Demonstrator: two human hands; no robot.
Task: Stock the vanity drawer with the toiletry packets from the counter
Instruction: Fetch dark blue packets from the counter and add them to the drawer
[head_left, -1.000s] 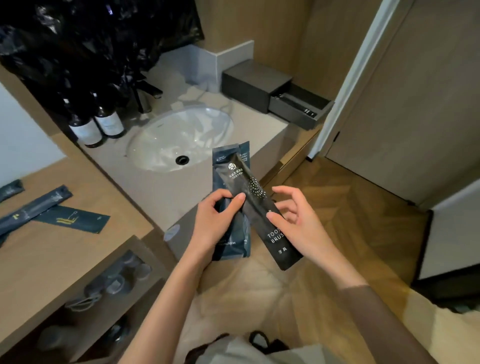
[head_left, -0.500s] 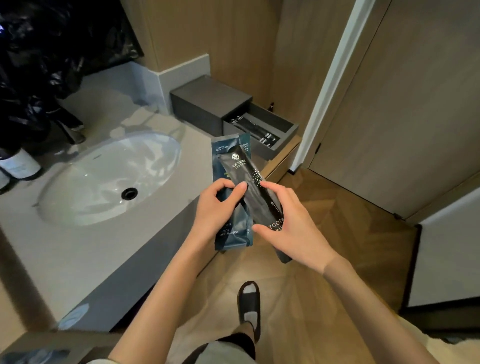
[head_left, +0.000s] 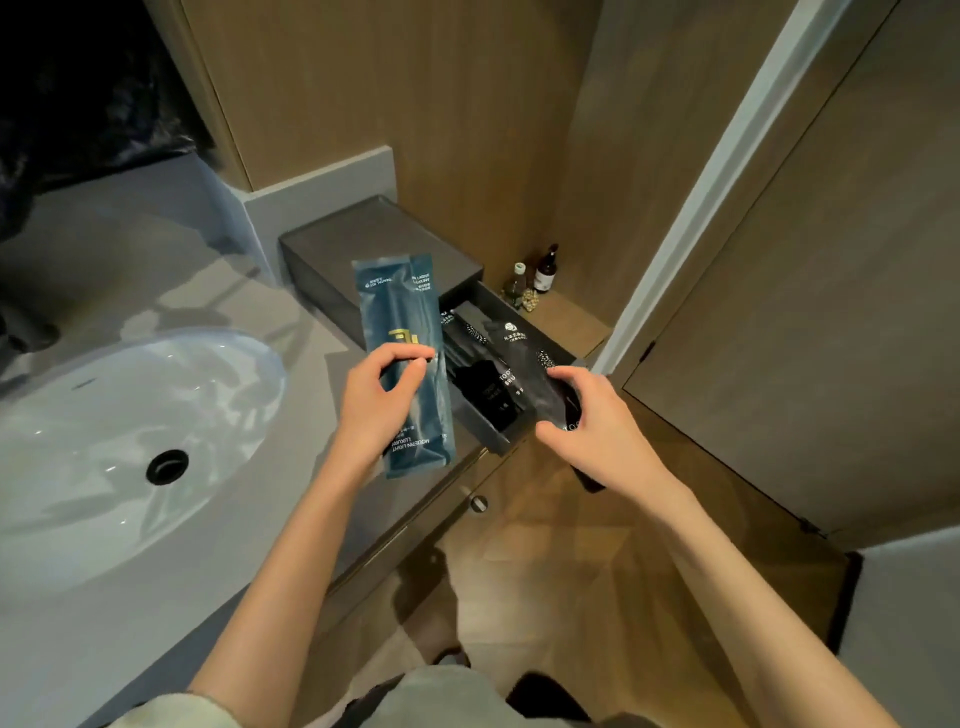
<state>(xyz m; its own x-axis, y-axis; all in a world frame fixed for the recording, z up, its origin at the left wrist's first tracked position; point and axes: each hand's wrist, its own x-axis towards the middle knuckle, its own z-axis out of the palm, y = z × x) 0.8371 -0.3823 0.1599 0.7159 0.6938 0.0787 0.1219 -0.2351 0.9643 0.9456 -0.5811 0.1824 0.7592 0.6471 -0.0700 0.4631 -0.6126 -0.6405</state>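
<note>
My left hand (head_left: 382, 402) grips a long blue toiletry packet (head_left: 402, 317) upright, just left of the open drawer; a second blue packet edge shows behind it. My right hand (head_left: 592, 421) pinches a black toothbrush packet (head_left: 524, 364) and holds it over the open dark grey drawer (head_left: 491, 441). Black packets (head_left: 485, 395) lie inside the drawer. The drawer juts out from a dark grey box (head_left: 363, 244) on the counter's far right end.
A white sink basin (head_left: 104, 431) fills the grey counter (head_left: 171, 613) at the left. Small bottles (head_left: 535, 275) stand on a low wooden ledge behind the drawer. A wooden door (head_left: 831, 312) is at the right, and wood floor lies below.
My view has swung right and closer to the drawer. My hands have drawn apart: the black packet left the blue ones and now hangs over the drawer.
</note>
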